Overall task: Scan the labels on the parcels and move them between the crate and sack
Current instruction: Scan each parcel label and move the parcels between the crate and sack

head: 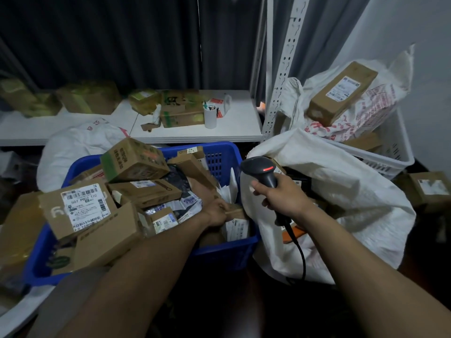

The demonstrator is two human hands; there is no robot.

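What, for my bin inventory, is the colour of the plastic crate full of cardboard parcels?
Blue; the slotted plastic crate shows best in the head view.

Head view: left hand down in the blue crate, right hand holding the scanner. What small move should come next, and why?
Probably lift the small cardboard parcel clear of the blue crate and turn its label toward the barcode scanner. The left hand appears to grip it, low among other boxes, while the right hand holds the scanner, red light on, beside the crate.
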